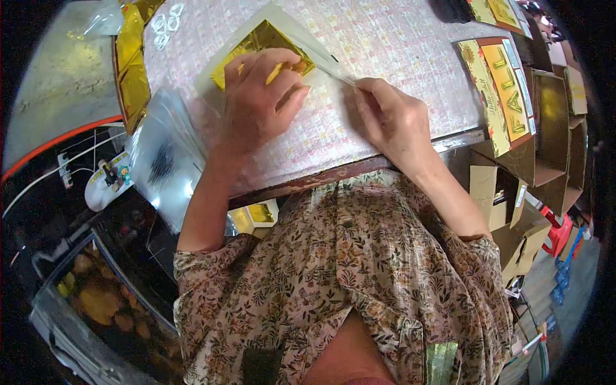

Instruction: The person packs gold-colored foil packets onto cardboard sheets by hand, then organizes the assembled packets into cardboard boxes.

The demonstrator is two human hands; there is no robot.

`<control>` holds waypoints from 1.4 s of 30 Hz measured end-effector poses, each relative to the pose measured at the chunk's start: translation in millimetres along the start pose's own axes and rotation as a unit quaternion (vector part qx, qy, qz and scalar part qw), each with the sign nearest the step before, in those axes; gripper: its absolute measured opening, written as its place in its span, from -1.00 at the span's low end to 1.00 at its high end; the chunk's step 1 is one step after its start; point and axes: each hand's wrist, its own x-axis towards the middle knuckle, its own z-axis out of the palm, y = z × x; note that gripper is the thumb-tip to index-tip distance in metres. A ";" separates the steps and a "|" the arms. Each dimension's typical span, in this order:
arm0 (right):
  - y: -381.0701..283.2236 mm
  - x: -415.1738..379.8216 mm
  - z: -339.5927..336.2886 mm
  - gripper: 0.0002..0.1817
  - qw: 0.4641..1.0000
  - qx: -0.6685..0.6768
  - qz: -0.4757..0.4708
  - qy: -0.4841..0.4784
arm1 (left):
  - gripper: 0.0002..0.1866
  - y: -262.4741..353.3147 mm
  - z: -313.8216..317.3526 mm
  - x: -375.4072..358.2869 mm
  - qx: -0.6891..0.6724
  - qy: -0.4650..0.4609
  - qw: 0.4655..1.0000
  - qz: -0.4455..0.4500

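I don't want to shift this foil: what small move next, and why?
Perhaps gently tension the clear film with the right hand: it pinches the film's edge, while the left hand, over the gold foil, could steady it.

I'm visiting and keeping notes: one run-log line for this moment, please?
left hand: over gold foil | right hand: pinching edge of clear bag | foil: inside bag | bag: on patterned tabletop

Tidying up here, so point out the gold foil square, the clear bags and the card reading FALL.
Gold foil square (264, 38), head view: its uncovered upper part.
Clear bags (162, 136), head view: upper part of the pile.
FALL card (502, 96), head view: its orange panel.
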 end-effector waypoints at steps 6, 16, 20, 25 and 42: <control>9.4 16.9 10.4 -0.87 0.997 -0.031 -0.062 0.029 | -0.62 -13.2 -2.9 1.7 -0.043 0.008 0.999 -0.032; 9.4 28.4 19.2 -0.77 0.989 -0.079 -0.121 0.041 | -0.52 -32.3 12.2 -5.7 -0.090 0.011 0.994 -0.064; 10.8 29.2 18.7 -0.74 0.989 -0.094 -0.114 0.015 | -0.52 -31.9 11.9 -6.5 -0.083 -0.002 0.994 -0.078; 8.2 31.5 17.1 -0.77 0.990 -0.095 -0.106 0.002 | -0.50 -32.6 13.7 -7.9 -0.088 -0.006 0.993 -0.082; 8.9 24.6 11.3 -0.82 0.996 -0.037 -0.079 0.014 | -0.51 -31.8 14.2 -7.4 -0.084 -0.009 0.994 -0.076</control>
